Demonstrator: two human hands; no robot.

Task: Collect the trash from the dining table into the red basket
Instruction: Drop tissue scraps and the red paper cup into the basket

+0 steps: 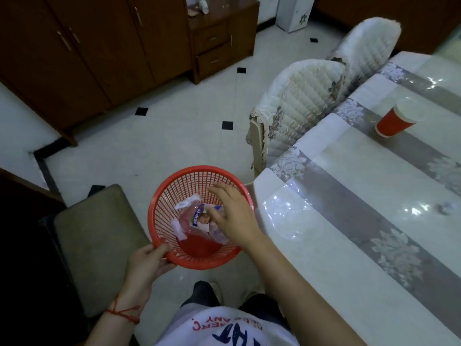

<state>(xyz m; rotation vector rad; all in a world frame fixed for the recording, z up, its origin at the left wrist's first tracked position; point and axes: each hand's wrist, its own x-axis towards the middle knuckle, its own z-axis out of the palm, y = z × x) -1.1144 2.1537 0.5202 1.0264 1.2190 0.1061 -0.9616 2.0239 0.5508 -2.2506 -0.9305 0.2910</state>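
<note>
My left hand (147, 260) grips the near rim of the red basket (172, 196), held above the floor beside the table's corner. Inside the basket lie a clear plastic wrapper with a blue label (199, 218) and a crumpled white tissue (185, 203). Over the basket's right side hovers my right hand (234, 216), fingers spread, nothing in it. A red paper cup (396, 121) lies tipped on the dining table (349, 245) at the far right. A small crumpled scrap (444, 208) sits further right on the table.
Two chairs with quilted white covers (299, 101) stand against the table's left side. A padded stool (97, 240) is at my left. Brown wooden cabinets (87, 46) line the far wall across the tiled floor.
</note>
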